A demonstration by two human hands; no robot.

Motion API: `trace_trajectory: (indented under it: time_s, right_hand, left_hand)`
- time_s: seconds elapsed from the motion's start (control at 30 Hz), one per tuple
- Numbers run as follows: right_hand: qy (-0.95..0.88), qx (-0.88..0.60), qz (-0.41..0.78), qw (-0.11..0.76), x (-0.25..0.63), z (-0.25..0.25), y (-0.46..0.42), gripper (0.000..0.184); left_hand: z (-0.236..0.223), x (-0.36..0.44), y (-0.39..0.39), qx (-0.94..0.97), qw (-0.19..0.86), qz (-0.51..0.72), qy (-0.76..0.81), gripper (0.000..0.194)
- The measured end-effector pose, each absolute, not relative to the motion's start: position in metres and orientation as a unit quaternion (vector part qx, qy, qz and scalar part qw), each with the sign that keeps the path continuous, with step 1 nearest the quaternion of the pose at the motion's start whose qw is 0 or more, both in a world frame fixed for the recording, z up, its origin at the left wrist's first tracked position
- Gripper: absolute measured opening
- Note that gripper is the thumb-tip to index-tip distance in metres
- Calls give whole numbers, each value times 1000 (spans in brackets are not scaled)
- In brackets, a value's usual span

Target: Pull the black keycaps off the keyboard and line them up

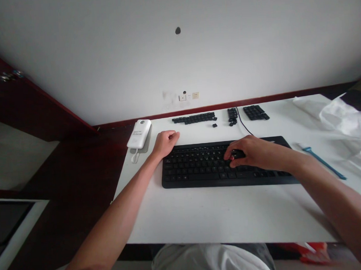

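Observation:
A black keyboard (212, 165) lies across the middle of the white table (221, 213). My right hand (250, 151) rests over its middle-right keys, fingers curled and pinched around a small black keycap (237, 153). My left hand (165, 143) sits as a loose fist on the table, touching the keyboard's top-left corner; nothing shows in it. Behind the keyboard lie rows of loose black keycaps (194, 118), a smaller group (232, 115), another block (255, 112) and a single cap (214, 125).
A white power bank (139, 134) with a short cable lies at the table's left rear. A blue tool (324, 163) lies right of the keyboard, with white cloth (346, 122) beyond it. The keyboard's cable (242, 125) runs toward the wall. A dark red door stands at left.

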State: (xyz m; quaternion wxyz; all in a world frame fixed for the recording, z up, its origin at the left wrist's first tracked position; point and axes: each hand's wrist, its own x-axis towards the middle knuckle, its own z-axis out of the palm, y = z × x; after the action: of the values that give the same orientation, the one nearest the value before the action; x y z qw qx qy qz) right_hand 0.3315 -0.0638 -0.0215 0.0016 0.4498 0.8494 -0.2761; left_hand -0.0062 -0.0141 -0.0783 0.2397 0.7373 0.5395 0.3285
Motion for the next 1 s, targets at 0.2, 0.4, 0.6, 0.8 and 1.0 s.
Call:
trace_trajectory:
  time_s: [0.2,0.4,0.6,0.8,1.0]
  right_hand:
    - [847,450,-282,-7,330,-22,-65,24]
    - [847,451,-281,-8,330,-20,-66,24]
    - [851,442,-283,-7,328,-16,-68,22]
    - [842,458,-286,-6,329,-8,-69,32]
    - [813,467,-320,-139,332,6,-67,41]
  left_hand:
    - [-79,-6,-14,734,242,326,544,50]
    - [-79,-6,-15,734,247,330,540,49]
    - [-82,-7,-12,734,250,329,539,48]
    - [-81,-7,-13,733,253,331,539,48]
    - [-81,-7,-13,735,254,334,533,49]
